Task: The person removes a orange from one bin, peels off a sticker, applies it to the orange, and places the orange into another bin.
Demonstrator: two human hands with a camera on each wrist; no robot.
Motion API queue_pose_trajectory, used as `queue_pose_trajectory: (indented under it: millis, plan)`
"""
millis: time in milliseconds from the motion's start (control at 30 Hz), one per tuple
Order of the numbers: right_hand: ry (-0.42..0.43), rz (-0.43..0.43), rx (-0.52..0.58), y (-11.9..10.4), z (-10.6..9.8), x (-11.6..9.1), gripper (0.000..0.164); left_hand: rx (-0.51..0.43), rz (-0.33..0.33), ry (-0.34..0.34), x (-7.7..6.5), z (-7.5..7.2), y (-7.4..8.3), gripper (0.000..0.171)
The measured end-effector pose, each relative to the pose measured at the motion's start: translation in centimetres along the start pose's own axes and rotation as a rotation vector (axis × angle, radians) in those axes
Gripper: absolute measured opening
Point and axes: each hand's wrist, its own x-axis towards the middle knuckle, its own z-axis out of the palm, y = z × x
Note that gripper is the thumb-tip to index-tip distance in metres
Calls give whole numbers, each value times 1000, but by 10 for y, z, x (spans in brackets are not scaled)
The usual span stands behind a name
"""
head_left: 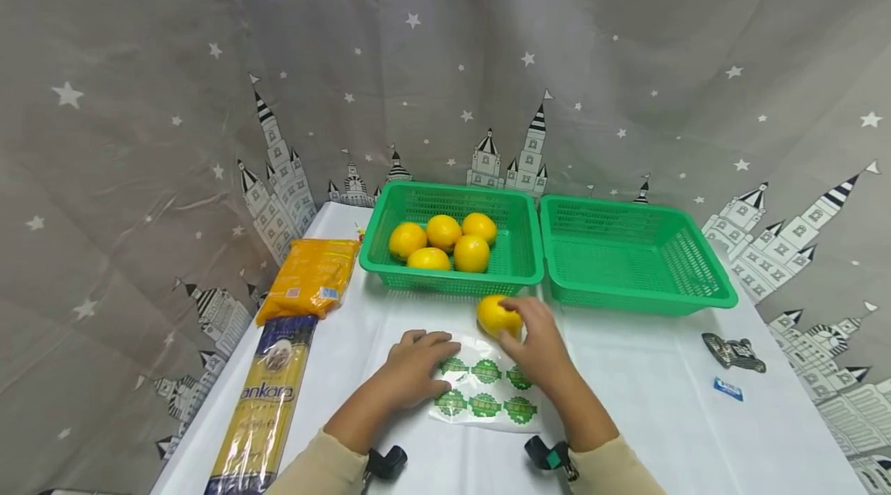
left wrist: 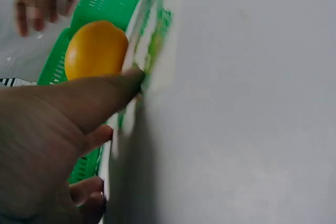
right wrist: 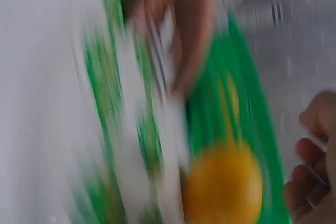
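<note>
From my remote station I see the fruit (head_left: 491, 315) as yellow, nearer to orange in the wrist views. The stickers (head_left: 485, 406) on the pale sheet (head_left: 468, 387) are green with yellowish marks. Both baskets (head_left: 647, 302) are green. The grey curtain (head_left: 445, 54) carries white stars (head_left: 68, 95) and black-and-white castles (head_left: 530, 153); the sleeves (head_left: 323, 468) are beige.

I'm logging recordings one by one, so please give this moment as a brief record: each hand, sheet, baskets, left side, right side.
left hand: at the left edge of the sticker sheet
right hand: beside the loose yellow fruit, not gripping it
sheet: six green stickers visible, some partly covered
left basket: green, holding five yellow fruits
right basket: green, next to the left one
left side: orange packet, "ankara" pack
right side: dark shiny object, small blue packet
</note>
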Motion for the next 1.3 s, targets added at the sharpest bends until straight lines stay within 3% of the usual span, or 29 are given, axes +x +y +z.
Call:
queue_pose_trajectory:
  millis: [67, 133, 233, 333, 533, 767, 900, 1000, 1133, 1300]
  plan:
    - [-34, -36, 4, -17, 14, -5, 28, 15, -12, 34, 1, 1, -3, 71]
    - [-123, -36, -13, -26, 32, -6, 21, 43, -40, 68, 1, 2, -5, 75]
    - [-228, 29, -69, -24, 57, -3, 25, 79, -91, 107, 0, 2, -5, 80]
    - [-245, 63, -121, -15, 72, 0, 31, 79, -130, 120, -2, 2, -4, 81]
    - [-261, 56, -131, -12, 79, 0, 22, 38, -180, 123, -5, 3, -4, 81]
    - [-316, 85, -168, -21, 78, -1, 13, 13, -192, 150, -5, 4, -3, 81]
    - [-324, 73, -156, -20, 75, -2, 16, -127, -300, 137, -7, -2, 12, 71]
    - [-298, 58, -132, -17, 74, 0, 20, -322, -381, 98, -6, -10, 21, 60]
    - [-278, 62, -104, -10, 75, 0, 27, -568, -451, 57, -6, -17, 22, 48]
    - [-307, 129, -27, -7, 72, 1, 54, -648, -507, 41, -12, -19, 18, 40]
